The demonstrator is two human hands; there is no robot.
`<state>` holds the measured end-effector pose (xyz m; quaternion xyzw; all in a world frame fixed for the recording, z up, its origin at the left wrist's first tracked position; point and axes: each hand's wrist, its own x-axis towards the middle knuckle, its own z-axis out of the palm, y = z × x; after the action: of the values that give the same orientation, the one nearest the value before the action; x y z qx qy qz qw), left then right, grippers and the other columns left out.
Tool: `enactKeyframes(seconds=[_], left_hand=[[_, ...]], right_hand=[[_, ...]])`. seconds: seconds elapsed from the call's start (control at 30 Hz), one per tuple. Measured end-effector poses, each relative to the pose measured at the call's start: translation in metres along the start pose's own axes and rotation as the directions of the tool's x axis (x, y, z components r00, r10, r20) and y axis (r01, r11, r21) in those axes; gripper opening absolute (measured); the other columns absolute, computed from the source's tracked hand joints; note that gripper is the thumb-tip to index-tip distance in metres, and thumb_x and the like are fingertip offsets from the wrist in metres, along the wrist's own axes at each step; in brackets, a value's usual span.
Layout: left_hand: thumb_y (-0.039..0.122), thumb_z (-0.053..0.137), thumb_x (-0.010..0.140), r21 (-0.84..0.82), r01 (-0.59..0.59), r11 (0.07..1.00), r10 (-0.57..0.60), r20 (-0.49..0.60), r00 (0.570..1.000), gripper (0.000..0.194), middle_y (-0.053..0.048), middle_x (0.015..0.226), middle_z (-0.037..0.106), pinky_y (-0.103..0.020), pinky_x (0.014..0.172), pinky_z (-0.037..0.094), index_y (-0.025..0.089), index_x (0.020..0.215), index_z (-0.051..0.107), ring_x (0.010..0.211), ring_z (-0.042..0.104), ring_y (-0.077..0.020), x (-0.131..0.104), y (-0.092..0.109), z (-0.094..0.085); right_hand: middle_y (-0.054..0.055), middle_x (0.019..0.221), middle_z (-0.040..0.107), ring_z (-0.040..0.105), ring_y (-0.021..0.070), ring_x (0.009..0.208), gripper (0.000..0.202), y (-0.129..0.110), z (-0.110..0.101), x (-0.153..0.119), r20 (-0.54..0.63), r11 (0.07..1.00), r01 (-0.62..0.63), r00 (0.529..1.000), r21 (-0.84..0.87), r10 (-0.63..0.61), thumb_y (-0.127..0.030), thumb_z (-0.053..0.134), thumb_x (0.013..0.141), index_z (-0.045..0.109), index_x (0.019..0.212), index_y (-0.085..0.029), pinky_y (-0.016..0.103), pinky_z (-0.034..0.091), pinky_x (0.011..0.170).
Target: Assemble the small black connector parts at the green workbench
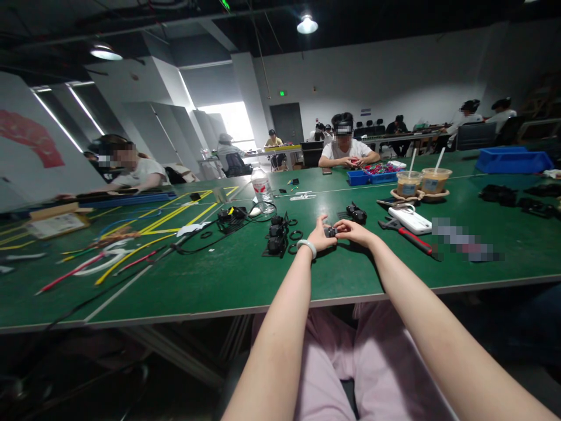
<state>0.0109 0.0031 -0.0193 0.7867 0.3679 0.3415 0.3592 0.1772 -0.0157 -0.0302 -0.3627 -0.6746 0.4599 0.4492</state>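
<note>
Over the green table point(245, 280) my two hands meet around a small black part point(330, 232), whose exact kind I cannot make out. My left hand point(321, 235), with a pale bangle at its wrist, grips the part from the left. From the right, the fingers of my right hand point(353, 231) pinch its other side. Left of my hands stands a row of black camera-like modules point(276, 235), with several black rings point(296, 235) beside them. Just behind my right hand lies another black module point(356, 213).
To the right lie red-handled pliers point(414, 240), a white power bank point(410, 218) and two iced drinks point(421, 182) in a carrier. A water bottle point(262, 190) and a cabled black device point(232, 218) stand left. Coloured cables point(127, 257) spread further left. A person point(348, 149) sits opposite.
</note>
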Motion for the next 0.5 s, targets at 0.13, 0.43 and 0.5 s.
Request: enactKeyframes(seconds=[0.13, 0.43, 0.5], left_hand=[[0.017, 0.063, 0.051, -0.003, -0.015, 1.0, 0.015, 0.003, 1.0, 0.085, -0.002, 0.086, 0.046, -0.037, 0.077, 0.038, 0.019, 0.121, 0.014, 0.069, 0.048, -0.0097, -0.0005, -0.0017, -0.0008], [0.022, 0.066, 0.051, -0.012, -0.022, 1.0, 0.022, 0.009, 1.0, 0.088, -0.003, 0.086, 0.046, -0.039, 0.077, 0.039, 0.018, 0.121, 0.014, 0.071, 0.049, -0.0118, -0.0006, -0.0017, -0.0006], [0.022, 0.065, 0.051, -0.018, -0.02, 1.0, 0.02, 0.012, 1.0, 0.087, -0.003, 0.085, 0.046, -0.038, 0.076, 0.039, 0.018, 0.121, 0.014, 0.071, 0.049, -0.0116, -0.0008, -0.001, -0.0006]], right_hand=[[0.001, 0.083, 0.056, 0.053, 0.0127, 0.079, 0.043, 0.0002, 0.0001, -0.0005, -0.016, 1.0, -0.016, 1.0, 0.002, 0.016, -0.017, 0.063, 0.055, 0.048, 0.095, -0.019, 0.03, 0.041, 0.076], [-0.001, 0.08, 0.054, 0.053, 0.0114, 0.074, 0.045, -0.0021, 0.0009, -0.0006, 0.018, 0.999, -0.008, 1.0, 0.039, 0.007, -0.013, 0.065, 0.05, 0.046, 0.09, -0.019, 0.028, 0.043, 0.072], [-0.001, 0.08, 0.055, 0.053, 0.0117, 0.075, 0.044, -0.0015, 0.0008, -0.0004, 0.01, 1.0, -0.004, 1.0, 0.019, 0.004, -0.013, 0.065, 0.05, 0.047, 0.09, -0.019, 0.029, 0.043, 0.072]])
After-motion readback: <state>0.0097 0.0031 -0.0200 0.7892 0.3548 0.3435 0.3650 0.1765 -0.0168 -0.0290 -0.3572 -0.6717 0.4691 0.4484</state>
